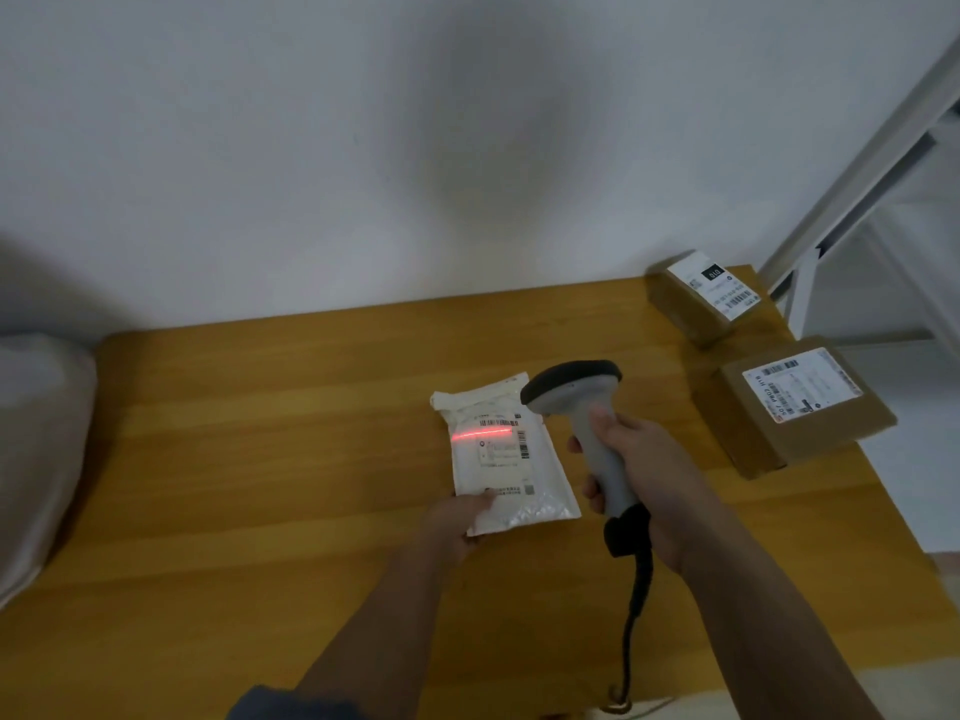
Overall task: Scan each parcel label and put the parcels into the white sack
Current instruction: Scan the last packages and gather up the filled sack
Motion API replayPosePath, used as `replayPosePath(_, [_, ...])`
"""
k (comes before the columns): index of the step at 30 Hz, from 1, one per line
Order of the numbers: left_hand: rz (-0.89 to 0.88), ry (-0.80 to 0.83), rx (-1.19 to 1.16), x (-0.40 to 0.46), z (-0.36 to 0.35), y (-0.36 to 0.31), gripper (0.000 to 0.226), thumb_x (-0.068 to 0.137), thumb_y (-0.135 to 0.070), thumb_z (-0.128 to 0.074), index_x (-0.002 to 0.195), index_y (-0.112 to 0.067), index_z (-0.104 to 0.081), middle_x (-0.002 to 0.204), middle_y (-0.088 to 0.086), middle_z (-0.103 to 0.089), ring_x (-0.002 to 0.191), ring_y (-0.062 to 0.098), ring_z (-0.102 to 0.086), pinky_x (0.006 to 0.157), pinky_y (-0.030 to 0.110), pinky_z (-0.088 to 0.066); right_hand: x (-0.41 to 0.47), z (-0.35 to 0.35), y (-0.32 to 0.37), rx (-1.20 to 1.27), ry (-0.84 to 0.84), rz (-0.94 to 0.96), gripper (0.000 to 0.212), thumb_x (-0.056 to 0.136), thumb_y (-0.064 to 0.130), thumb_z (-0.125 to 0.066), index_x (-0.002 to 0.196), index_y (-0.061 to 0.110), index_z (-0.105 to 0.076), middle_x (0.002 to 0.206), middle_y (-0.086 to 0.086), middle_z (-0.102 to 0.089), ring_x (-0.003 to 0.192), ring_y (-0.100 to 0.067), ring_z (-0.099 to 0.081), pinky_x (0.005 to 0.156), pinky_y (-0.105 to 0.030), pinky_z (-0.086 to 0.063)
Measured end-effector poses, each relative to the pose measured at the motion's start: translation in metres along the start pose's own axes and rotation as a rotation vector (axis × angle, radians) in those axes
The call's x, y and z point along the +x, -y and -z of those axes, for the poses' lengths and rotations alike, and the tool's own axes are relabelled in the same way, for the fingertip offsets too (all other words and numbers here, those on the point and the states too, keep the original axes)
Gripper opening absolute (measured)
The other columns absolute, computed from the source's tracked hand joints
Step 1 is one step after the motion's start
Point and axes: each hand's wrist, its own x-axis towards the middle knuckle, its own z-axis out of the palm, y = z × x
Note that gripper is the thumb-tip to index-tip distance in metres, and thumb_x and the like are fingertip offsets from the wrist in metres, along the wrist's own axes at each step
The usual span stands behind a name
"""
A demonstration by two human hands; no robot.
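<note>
Both forearms reach in from the bottom of the head view over the wooden table (260, 459). On the right side, the right hand (639, 459) has its fingers wrapped round the grey handle of the barcode scanner (576, 402), whose black cable (636, 605) trails back toward the camera; the scanner's dark head points left and down at the white padded mailer (511, 459). That mailer lies flat near the table's middle, long axis running from the far edge toward the person and leaning slightly right, label (501, 441) up. The red scan line (483, 434) falls across the label's upper part, just below the top barcode rather than squarely on it, so a small nudge away looks needed. At the mailer's near-left corner the left hand (457, 522) pinches it, thumb on top, the other fingers hidden underneath. This hand is the nearer to the white sack (36, 449), which sits well apart at the left edge, so the carry likely goes leftward. Two cardboard boxes, the near box (810, 407) and the far box (701, 298), wait at the far right, labels up.
</note>
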Motion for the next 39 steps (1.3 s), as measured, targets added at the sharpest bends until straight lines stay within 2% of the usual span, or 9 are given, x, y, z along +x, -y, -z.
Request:
replayPosePath(3, [-0.025,-0.024,-0.021,-0.011,0.004,-0.006,0.031,0.089,-0.007,-0.067,0.117,-0.006,-0.053,0.115,0.014,-0.059,0.105,0.03,-0.059,0.089,0.039,-0.052,-0.009,-0.001,0.011,0.018,-0.002,0.031,0.025,0.101,0.037,-0.049,0.105,0.014,-0.059,0.099,-0.009,-0.063,0.055,-0.014,-0.053,0.053,-0.028,-0.046])
replayPosePath(6, [-0.065,-0.029,-0.064,-0.021,0.009,-0.015,0.037,0.09,-0.008,-0.067,0.124,-0.006,-0.052,0.114,0.013,-0.059,0.103,0.029,-0.059,0.09,0.041,-0.053,-0.02,-0.003,0.024,0.023,0.003,0.089,0.026,0.1,0.037,-0.049,0.104,0.013,-0.06,0.099,-0.009,-0.063,0.052,-0.013,-0.053,0.053,-0.028,-0.046])
replayPosePath(10, [-0.122,-0.032,-0.115,-0.04,0.013,-0.031,0.035,0.09,-0.007,-0.066,0.124,-0.004,-0.053,0.112,0.014,-0.061,0.091,0.025,-0.061,0.067,0.034,-0.053,-0.037,-0.005,0.044,0.034,0.006,0.132,0.027,0.099,0.038,-0.05,0.106,0.014,-0.06,0.103,-0.011,-0.062,0.055,-0.014,-0.053,0.054,-0.027,-0.046])
replayPosePath(12, [-0.152,-0.034,-0.13,-0.048,0.015,-0.038,0.032,0.091,-0.008,-0.066,0.121,-0.006,-0.054,0.103,0.01,-0.062,0.081,0.022,-0.06,0.062,0.031,-0.051,-0.045,-0.005,0.053,0.029,0.013,0.154,0.029,0.1,0.038,-0.05,0.109,0.012,-0.06,0.102,-0.011,-0.062,0.055,-0.014,-0.053,0.052,-0.027,-0.045])
replayPosePath(17, [-0.223,-0.052,-0.122,-0.062,0.018,-0.053,0.04,0.09,-0.01,-0.068,0.126,-0.005,-0.053,0.093,0.007,-0.061,0.08,0.021,-0.059,0.065,0.033,-0.051,-0.063,-0.005,0.07,0.014,0.013,0.192,0.033,0.098,0.04,-0.051,0.115,0.013,-0.058,0.104,-0.012,-0.062,0.057,-0.016,-0.053,0.052,-0.026,-0.045])
replayPosePath(23, [-0.273,-0.047,-0.167,-0.08,0.021,-0.069,0.034,0.091,-0.008,-0.065,0.123,-0.004,-0.054,0.107,0.011,-0.06,0.078,0.022,-0.059,0.061,0.032,-0.049,-0.08,-0.005,0.09,0.025,0.045,0.26,0.031,0.098,0.041,-0.051,0.111,0.014,-0.058,0.1,-0.01,-0.062,0.054,-0.016,-0.053,0.051,-0.027,-0.044])
replayPosePath(30, [-0.351,-0.05,-0.225,-0.098,0.021,-0.088,0.032,0.09,-0.006,-0.066,0.12,-0.005,-0.056,0.107,0.012,-0.062,0.079,0.023,-0.06,0.063,0.034,-0.051,-0.094,-0.004,0.106,0.042,0.093,0.329,0.035,0.097,0.042,-0.052,0.115,0.012,-0.058,0.107,-0.016,-0.06,0.057,-0.017,-0.052,0.05,-0.026,-0.044])
replayPosePath(34, [-0.376,-0.054,-0.258,-0.106,0.023,-0.095,0.032,0.089,-0.008,-0.069,0.118,-0.007,-0.057,0.099,0.01,-0.064,0.086,0.026,-0.061,0.067,0.036,-0.052,-0.1,-0.002,0.111,0.023,0.111,0.361,0.037,0.097,0.042,-0.052,0.114,0.011,-0.058,0.103,-0.014,-0.061,0.057,-0.017,-0.053,0.048,-0.025,-0.044])
replayPosePath(39, [-0.397,-0.056,-0.312,-0.115,0.027,-0.097,0.039,0.086,-0.006,-0.071,0.123,-0.004,-0.057,0.116,0.015,-0.065,0.104,0.033,-0.063,0.076,0.041,-0.055,-0.108,-0.001,0.117,0.017,0.145,0.388,0.036,0.097,0.041,-0.051,0.115,0.01,-0.057,0.1,-0.011,-0.062,0.054,-0.015,-0.052,0.043,-0.022,-0.044])
